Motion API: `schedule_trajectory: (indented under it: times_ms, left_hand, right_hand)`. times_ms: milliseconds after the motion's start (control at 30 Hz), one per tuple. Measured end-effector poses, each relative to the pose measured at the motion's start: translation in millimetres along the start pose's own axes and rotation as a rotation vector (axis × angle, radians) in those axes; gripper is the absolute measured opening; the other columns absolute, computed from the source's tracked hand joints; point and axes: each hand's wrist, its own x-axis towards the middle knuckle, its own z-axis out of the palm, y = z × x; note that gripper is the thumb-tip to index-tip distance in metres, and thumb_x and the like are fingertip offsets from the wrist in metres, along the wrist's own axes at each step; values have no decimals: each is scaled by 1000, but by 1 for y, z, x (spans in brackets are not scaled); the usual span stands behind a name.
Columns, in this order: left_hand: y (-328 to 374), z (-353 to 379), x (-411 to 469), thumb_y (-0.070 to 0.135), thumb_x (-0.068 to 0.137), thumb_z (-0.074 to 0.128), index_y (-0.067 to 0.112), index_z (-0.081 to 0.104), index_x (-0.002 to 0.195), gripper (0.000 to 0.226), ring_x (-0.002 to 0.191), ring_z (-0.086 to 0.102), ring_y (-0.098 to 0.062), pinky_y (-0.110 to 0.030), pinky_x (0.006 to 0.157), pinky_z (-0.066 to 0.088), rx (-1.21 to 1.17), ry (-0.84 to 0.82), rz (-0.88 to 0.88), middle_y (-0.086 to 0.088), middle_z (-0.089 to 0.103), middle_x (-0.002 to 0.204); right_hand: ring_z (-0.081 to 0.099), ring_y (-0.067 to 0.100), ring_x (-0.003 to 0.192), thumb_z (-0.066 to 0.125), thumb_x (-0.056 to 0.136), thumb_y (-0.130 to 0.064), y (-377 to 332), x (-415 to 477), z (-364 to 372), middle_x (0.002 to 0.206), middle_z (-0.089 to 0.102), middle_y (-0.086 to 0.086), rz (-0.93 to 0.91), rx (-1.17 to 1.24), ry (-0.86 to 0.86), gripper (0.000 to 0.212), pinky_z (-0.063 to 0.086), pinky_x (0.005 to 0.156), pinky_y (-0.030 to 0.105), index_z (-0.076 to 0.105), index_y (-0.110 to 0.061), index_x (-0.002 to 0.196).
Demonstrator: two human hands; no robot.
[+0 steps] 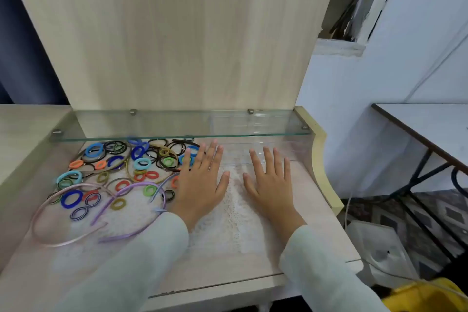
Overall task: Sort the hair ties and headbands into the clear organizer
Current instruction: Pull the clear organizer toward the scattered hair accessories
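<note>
Pale sleeves [141, 261] up front, palms lay flat.
Left hand [200, 182] and right hand [271, 185] were spread wide, holding nothing; hair ties [135, 164], headbands [136, 185] piled at left.

Flat hands [202, 182] beside hair ties [131, 162]

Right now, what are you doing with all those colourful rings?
A person is about to sort them. Both hands, the left hand and the right hand, lie flat and open on the lace cloth, holding nothing. The hair ties and headbands sit in a loose pile by the left hand. The clear organizer waits just past the fingertips, under the glass shelf, and no coloured pieces show in it yet.
</note>
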Motion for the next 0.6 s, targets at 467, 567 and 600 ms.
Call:
schedule_trajectory:
  times_ms: [467,567,600]
  left_hand:
    - [-5,-6,6,51,98,16,15,23,155,68,150,18,-19,-53,118,4,11,-36,-11,1,21,161]
    - [-5,-8,6,52,98,15,15,21,155,68,150,17,-19,-52,119,2,15,-52,-17,1,19,161]
    - [-5,-9,6,52,98,14,16,20,156,69,150,16,-18,-52,119,1,13,-60,-21,2,18,161]
  right_hand:
    - [31,34,141,31,94,-50,4,13,0,149,41,13,-32,-67,-18,59,11,114,53,40,-26,146]
    - [36,35,138,33,93,-50,6,17,-2,142,49,14,-57,-59,11,55,14,112,53,49,-26,140]
    - [37,35,138,34,92,-49,7,18,-3,139,51,14,-64,-53,15,53,14,112,53,51,-26,137]
